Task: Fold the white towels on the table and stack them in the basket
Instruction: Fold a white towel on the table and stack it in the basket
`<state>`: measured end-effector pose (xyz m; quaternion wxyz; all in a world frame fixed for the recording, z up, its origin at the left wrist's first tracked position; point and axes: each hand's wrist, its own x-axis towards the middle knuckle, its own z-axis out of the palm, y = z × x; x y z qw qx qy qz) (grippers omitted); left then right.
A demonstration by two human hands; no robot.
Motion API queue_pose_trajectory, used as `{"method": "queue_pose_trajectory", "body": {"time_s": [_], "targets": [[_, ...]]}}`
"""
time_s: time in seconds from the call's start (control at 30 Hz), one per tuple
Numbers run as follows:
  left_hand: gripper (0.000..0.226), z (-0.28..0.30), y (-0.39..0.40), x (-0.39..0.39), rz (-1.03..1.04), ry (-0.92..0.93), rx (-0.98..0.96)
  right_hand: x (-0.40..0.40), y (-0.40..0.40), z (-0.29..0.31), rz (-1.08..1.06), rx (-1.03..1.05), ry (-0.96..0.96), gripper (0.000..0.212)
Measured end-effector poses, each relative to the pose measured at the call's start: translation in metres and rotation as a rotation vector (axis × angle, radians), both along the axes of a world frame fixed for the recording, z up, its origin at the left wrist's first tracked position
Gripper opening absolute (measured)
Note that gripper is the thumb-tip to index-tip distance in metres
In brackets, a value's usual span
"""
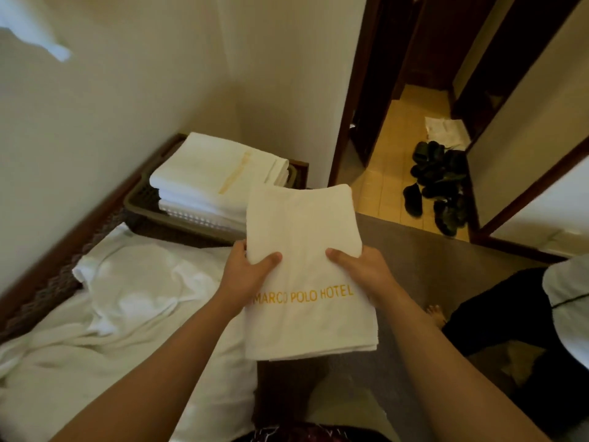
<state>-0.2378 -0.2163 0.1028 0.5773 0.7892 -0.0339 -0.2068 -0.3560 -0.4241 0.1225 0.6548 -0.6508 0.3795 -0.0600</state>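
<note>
Both hands, left hand (247,271) and right hand (360,269), pinch the folded towel (306,269) above the counter (446,282). Far left, the basket (143,202) holds stacked towels (216,173).

Folded white towel (306,250), gold "MARCO POLO HOTEL" lettering, held up flat above bench (430,272) edge. Stack of folded towels (216,177) sits in brown basket (140,202). Unfolded towels (105,314) crumpled on bench, near left.

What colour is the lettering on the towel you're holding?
Gold-yellow lettering on the white folded towel; head view.
</note>
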Motion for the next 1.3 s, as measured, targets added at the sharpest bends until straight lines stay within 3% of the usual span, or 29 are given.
{"method": "queue_pose_trajectory", "body": {"time_s": [0.23,0.47,0.6,0.7,0.8,0.9,1.0,1.07,1.2,1.3], "targets": [[0.054,0.005,-0.016,0.103,0.287,0.012,-0.065,0.171,-0.046,0.021,0.311,-0.046,0.022,0.030],[0.053,0.020,-0.045,0.207,0.769,-0.006,-0.121,0.389,-0.072,0.046,0.784,-0.066,0.006,0.024],[0.063,0.023,-0.061,0.250,0.981,0.032,-0.155,0.468,-0.073,0.060,1.001,-0.073,-0.004,0.029],[0.067,0.023,-0.060,0.275,1.053,0.068,-0.202,0.511,-0.073,0.062,1.035,-0.063,-0.008,0.034],[0.073,0.014,-0.061,0.278,0.942,0.314,-0.324,0.536,-0.085,0.034,1.099,-0.057,0.127,0.043],[0.063,-0.012,-0.078,0.254,0.840,0.458,-0.292,0.533,-0.108,-0.007,1.258,-0.117,0.365,0.059],[0.081,-0.039,-0.089,0.237,0.877,0.426,-0.271,0.522,-0.122,-0.018,1.325,-0.111,0.398,0.058],[0.092,-0.047,-0.095,0.232,0.901,0.341,-0.211,0.516,-0.126,-0.015,1.357,-0.103,0.369,0.045],[0.050,-0.046,-0.113,0.221,1.067,0.170,0.010,0.510,-0.132,-0.015,1.299,-0.035,0.176,0.031],[0.047,-0.052,-0.126,0.209,1.050,0.193,0.132,0.501,-0.141,-0.029,1.317,-0.104,0.219,0.035]]}}
